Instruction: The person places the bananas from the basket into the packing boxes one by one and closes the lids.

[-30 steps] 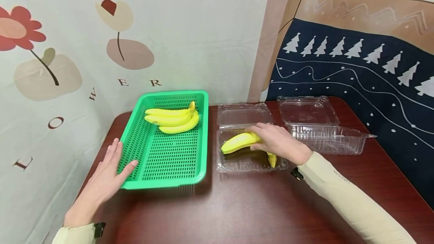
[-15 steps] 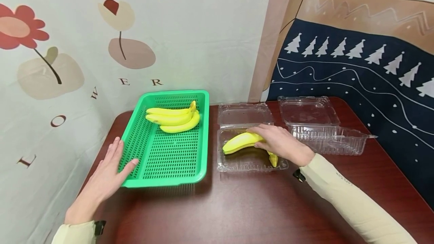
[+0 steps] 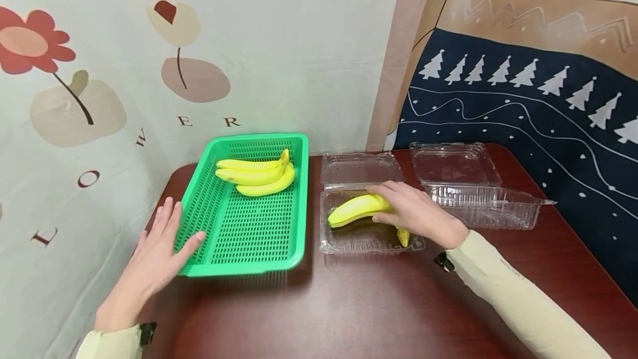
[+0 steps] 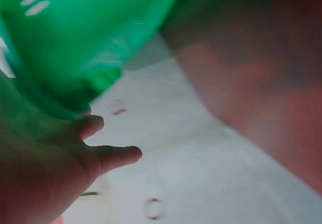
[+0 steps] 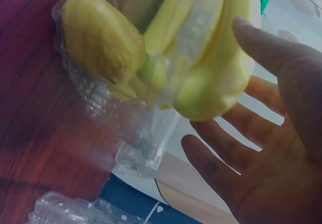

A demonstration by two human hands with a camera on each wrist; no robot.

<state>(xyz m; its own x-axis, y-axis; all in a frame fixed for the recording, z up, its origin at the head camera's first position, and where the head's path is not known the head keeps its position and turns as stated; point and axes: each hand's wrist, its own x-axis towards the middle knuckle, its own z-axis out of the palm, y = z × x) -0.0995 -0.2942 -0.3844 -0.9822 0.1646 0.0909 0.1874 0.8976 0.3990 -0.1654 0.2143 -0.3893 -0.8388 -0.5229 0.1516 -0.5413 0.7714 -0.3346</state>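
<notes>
In the head view a bunch of yellow bananas [image 3: 356, 210] lies in a clear plastic clamshell [image 3: 349, 249] whose lid stands raised behind it. My right hand [image 3: 417, 212] is over the bunch's right part, covering some of it. The right wrist view shows the thumb near one side of the bananas [image 5: 211, 90] and loosely extended fingers on the other. At the left, my left hand [image 3: 153, 254] lies with spread, straight fingers along the near left rim of a green perforated basket [image 3: 301, 209]. Another banana bunch [image 3: 256, 175] sits in the basket's far end.
A second clear clamshell [image 3: 483, 212], its lid [image 3: 456, 164] thrown back, stands right of the first. All rest on a dark red-brown table [image 3: 309, 314]. A pale printed cloth [image 3: 299, 60] and a navy tree-patterned cloth [image 3: 498, 104] hang behind.
My right hand has edged slightly right over the bananas, which stay in the clamshell. The left hand stays beside the basket. The head view shifts slightly.
</notes>
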